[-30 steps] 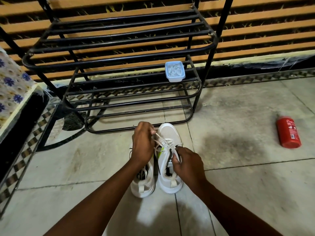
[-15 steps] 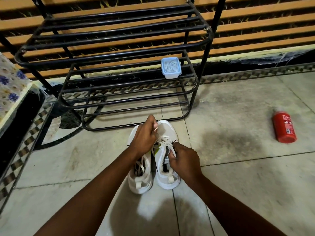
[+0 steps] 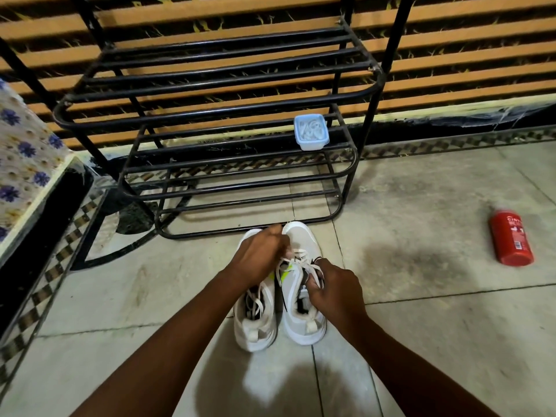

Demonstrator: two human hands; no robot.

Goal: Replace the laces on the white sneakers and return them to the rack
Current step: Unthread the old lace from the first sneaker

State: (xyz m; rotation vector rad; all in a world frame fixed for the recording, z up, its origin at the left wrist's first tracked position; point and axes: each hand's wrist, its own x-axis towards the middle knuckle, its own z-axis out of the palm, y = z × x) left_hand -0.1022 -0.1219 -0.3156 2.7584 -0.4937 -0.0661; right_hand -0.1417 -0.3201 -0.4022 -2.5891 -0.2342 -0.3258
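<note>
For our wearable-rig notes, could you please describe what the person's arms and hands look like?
The left forearm and right forearm are bare to the frame edge: no sleeve, watch or bracelet shows. The left grip and right grip are bare hands, ungloved, no rings visible.

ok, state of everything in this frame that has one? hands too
right sneaker: upright on floor, untied
left sneaker: upright on floor, untied
lace: slack over right sneaker
left hand: pinches lace
right hand: pinches lace
rack: standing, sneakers not on it
tub: on rack shelf, white contents; lid unclear
can: lying on its side on floor
</note>
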